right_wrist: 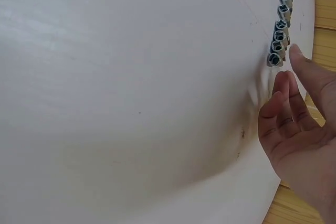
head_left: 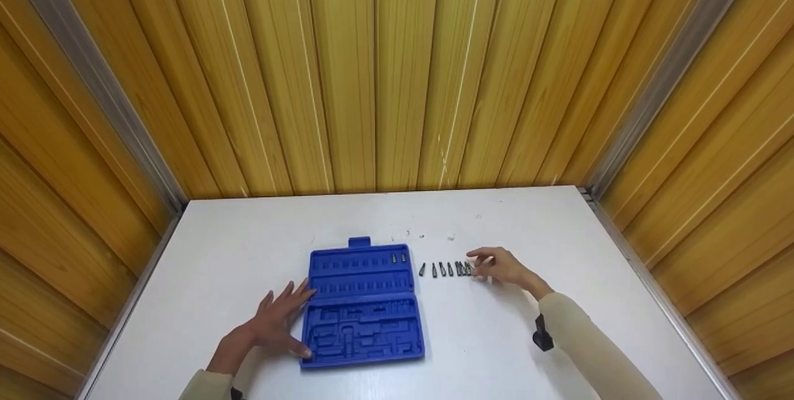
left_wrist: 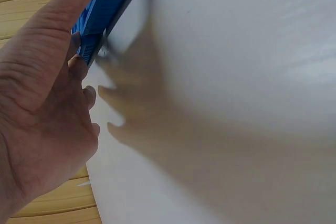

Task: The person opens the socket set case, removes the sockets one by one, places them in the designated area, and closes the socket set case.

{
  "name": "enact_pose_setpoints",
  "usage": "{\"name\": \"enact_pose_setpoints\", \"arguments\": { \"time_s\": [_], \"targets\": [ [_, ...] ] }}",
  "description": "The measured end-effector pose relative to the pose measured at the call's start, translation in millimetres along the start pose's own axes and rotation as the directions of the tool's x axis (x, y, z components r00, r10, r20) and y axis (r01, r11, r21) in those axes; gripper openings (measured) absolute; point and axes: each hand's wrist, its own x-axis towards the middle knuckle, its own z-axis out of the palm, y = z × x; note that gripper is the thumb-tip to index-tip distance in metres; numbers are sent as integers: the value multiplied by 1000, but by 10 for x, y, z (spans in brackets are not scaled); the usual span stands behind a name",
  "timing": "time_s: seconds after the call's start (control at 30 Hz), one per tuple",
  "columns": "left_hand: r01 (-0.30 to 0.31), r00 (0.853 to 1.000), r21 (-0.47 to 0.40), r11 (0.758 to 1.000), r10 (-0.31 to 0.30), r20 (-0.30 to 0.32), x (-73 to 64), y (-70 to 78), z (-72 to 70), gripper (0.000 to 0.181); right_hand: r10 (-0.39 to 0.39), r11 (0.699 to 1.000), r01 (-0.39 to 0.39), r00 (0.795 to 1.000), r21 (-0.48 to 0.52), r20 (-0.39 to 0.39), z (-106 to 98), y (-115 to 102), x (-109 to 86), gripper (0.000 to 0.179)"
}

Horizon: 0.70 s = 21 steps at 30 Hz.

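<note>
An open blue plastic case [head_left: 363, 363] lies flat, with moulded recesses in both halves. Two small metal sockets [head_left: 404, 258] sit in the top row of its far half. My left hand [head_left: 273, 325] rests with fingers spread along the case's left edge, thumb at the near left corner; in the left wrist view the case [left_wrist: 105, 9] is beside that thumb. To the right of the case, several metal sockets [head_left: 450, 269] lie in a row, hollow ends showing in the right wrist view. My right hand [head_left: 499, 266] is at the row's right end, fingers loosely bent around no visible object.
The white table [head_left: 496, 350] runs back to a yellow wood-look panel wall [head_left: 403, 77], with similar walls at both sides. Small dark specks [head_left: 451, 238] lie on the table beyond the sockets. A dark band [head_left: 543, 333] is on the right wrist.
</note>
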Motion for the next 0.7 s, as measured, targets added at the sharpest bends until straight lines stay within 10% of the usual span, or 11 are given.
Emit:
{"name": "enact_pose_setpoints", "arguments": {
  "time_s": [0.7],
  "targets": [
    [12, 1000, 0, 1000, -12, 3, 2, 3, 8, 130, -148, 988, 144, 985, 49, 87, 457, -657, 520, 41]
  ]
}}
